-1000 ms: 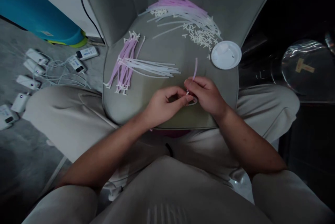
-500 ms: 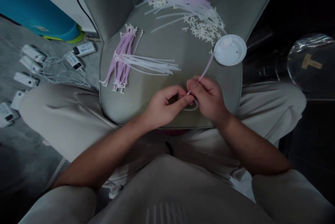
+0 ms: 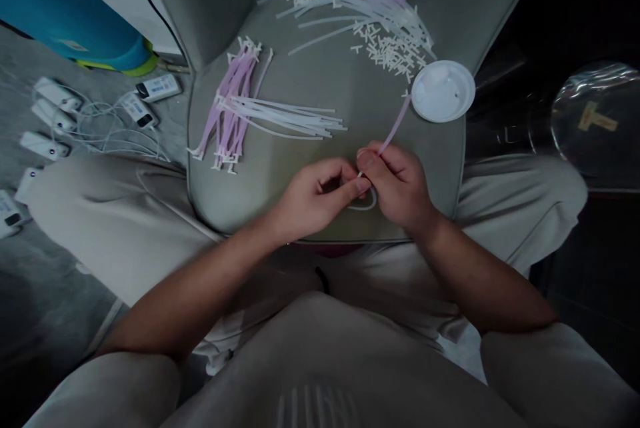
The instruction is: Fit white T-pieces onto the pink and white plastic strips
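Head camera, worn on the person, looking forward and down

It sits close above the left hand (image 3: 315, 198) and right hand (image 3: 397, 188), which fill the lower middle; the grey upholstered seat (image 3: 325, 85) lies at 12 o'clock, the blue bin (image 3: 65, 21) at 10 o'clock.

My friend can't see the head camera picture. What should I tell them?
A person's right hand pinches a thin pink strip, the left hand's fingers at its white end, above a grey padded seat. Pink and white strips and tiny white pieces lie on the seat beside a round white lid.
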The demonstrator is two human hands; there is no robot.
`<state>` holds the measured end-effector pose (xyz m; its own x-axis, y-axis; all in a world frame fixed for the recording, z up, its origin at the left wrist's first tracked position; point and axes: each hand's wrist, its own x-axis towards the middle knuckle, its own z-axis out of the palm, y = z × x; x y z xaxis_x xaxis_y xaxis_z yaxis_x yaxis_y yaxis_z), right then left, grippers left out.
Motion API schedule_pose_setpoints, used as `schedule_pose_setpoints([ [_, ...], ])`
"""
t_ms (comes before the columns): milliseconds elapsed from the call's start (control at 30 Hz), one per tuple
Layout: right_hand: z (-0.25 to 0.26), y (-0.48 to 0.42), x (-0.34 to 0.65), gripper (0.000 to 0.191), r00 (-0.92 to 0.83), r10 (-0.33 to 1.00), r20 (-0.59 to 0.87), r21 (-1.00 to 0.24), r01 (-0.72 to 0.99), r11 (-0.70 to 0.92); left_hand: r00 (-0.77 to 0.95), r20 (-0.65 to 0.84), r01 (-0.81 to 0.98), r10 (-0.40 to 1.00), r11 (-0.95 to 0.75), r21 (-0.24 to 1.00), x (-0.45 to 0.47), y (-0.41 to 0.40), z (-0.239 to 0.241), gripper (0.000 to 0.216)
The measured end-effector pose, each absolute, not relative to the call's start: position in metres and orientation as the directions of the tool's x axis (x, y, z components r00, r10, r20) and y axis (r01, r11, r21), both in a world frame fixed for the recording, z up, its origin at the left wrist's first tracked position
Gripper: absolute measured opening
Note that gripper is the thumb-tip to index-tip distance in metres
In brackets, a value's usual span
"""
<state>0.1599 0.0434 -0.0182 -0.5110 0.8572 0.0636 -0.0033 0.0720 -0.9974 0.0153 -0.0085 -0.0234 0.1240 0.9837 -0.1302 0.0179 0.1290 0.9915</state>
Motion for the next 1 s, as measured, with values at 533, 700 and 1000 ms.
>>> schedule_pose_setpoints([
  [533, -0.0182, 0.0429, 0.1595, 0.05, -0.521, 0.852, -0.04, -0.999, 0.039, -0.023, 0.156, -0.149, 0.001, 0.976, 0.151, 0.989, 0.0124, -0.007, -0.0215, 0.054],
  [700, -0.0206, 0.0444, 0.1606, 0.051, -0.549, 0.835, -0.037, -0.999, 0.031, -0.024, 0.18, -0.165, -0.027, 0.97, 0.173, 0.985, 0.0116, -0.0061, -0.0228, 0.054],
  [1000, -0.0208, 0.0462, 0.1627, 0.048, -0.616, 0.787, -0.042, -0.998, -0.013, -0.064, 0.224, -0.177, -0.046, 0.958, 0.192, 0.98, 0.0104, -0.0043, -0.0213, 0.055],
])
